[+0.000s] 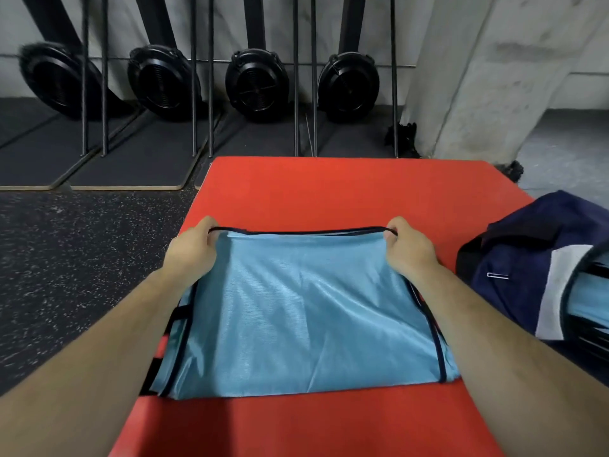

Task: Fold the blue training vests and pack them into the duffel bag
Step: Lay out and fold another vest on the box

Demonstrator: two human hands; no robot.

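So the blue vest lies flat around the middle of the red mat, long axis running left to right. It's thin, shiny, mesh-looking fabric, light blue with black trim and a few soft creases. The left grip and right grip each pinch a far corner along the trimmed edge, lifted slightly off the mat, so the whole vest body lies on the near side of both. My guess is that edge gets pulled toward the mat's near end for a fold. The navy duffel bag slumps at the mat's right edge, closest to the right grip, with pale blue fabric showing inside. There's speckled rubber floor off the mat's left side.
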